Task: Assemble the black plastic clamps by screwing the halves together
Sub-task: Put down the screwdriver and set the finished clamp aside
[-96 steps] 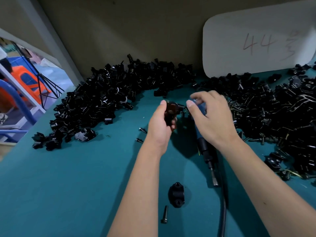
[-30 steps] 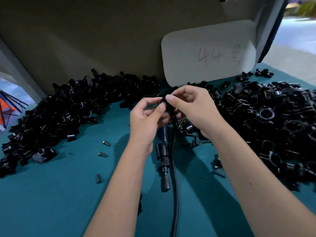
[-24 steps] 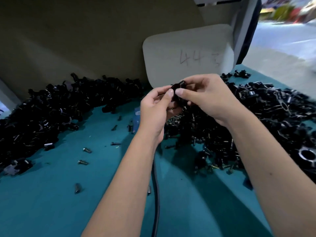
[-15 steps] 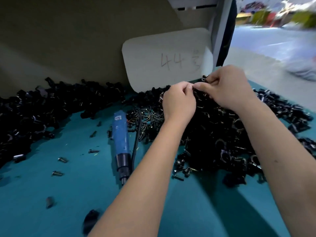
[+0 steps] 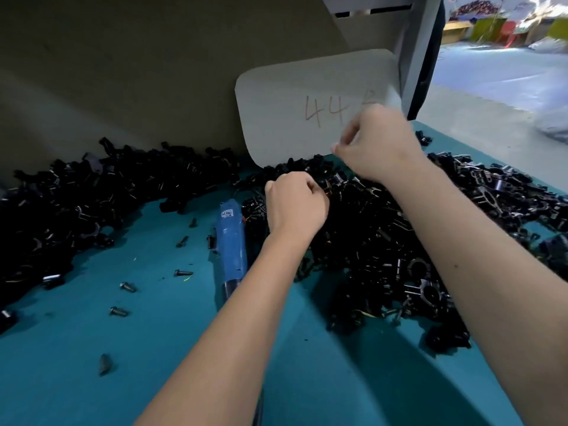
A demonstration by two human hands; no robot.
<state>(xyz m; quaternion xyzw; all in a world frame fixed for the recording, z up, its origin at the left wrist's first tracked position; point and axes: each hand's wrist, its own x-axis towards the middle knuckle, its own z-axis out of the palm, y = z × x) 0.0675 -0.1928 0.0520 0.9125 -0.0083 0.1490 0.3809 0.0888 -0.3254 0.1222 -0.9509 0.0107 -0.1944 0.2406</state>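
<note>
On the teal table, nearest me, both my forearms reach forward. My left hand is curled into a fist at the edge of the black clamp pile; what it grips, I cannot tell. Farther off, my right hand hovers, fingertips pinched, contents unclear.

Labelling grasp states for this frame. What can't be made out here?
- Left hand, head view: fingers curl away from camera; contents hidden by its own back.
- Right hand: motion-blurred; fingertips pinched, any held part too small to tell.
- Blue screwdriver: tip hidden behind left forearm.
- White card: writing after "44" covered by right hand.
</note>
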